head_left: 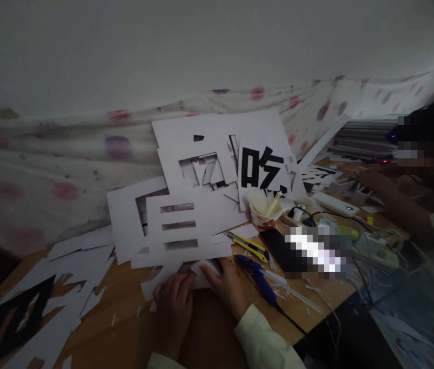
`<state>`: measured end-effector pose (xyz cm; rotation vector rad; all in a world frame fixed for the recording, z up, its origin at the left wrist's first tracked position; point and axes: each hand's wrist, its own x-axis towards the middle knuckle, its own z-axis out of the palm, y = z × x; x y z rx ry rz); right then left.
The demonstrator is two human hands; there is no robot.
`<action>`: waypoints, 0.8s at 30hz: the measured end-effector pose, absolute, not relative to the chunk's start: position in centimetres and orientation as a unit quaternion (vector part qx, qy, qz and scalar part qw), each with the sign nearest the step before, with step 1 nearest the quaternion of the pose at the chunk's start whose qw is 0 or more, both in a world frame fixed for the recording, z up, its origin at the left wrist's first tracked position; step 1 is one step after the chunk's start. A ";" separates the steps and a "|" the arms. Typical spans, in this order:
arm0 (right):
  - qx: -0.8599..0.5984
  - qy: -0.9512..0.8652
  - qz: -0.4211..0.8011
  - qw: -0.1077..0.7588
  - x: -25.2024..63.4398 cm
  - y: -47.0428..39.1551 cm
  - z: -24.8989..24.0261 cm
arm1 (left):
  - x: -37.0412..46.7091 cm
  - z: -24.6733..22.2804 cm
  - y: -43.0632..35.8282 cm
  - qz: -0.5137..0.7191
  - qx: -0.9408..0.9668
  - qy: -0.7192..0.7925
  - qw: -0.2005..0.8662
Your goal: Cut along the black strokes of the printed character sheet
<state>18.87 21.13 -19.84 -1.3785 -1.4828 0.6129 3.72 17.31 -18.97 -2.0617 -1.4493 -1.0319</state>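
Close together at the table's near side, both hands work on a small white board piece (204, 279). My left hand (174, 303) has its fingers curled at the piece's left side. From the right, my right hand (227, 285) grips it, thumb on top and fingers behind. Right behind my hands leans a white board with three slots (178, 212). A blue glue gun (259, 282) lies to the right of my right hand, a clear glue stick (297, 292) beside it. Just beyond sits a yellow utility knife (248, 247).
Larger cut-out boards (217, 128) lean by a spotted wall cloth, one sheet bearing a black character (265, 171). A paper cup (263, 212), dark phone (278, 246) and power strip (378, 253) with cables stand right. A co-worker's arm (397, 205) reaches in. Scraps (97, 266) lie left.
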 end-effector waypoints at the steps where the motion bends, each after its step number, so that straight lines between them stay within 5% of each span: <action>1: -0.567 -0.613 0.251 0.490 18.9 21.1 -19.9 | 3.8 -19.0 17.3 -0.372 -0.737 -0.526 0.202; 24: -0.540 -0.631 0.245 0.500 19.1 21.0 -21.2 | 3.8 -20.1 17.3 -0.384 -0.728 -0.545 0.160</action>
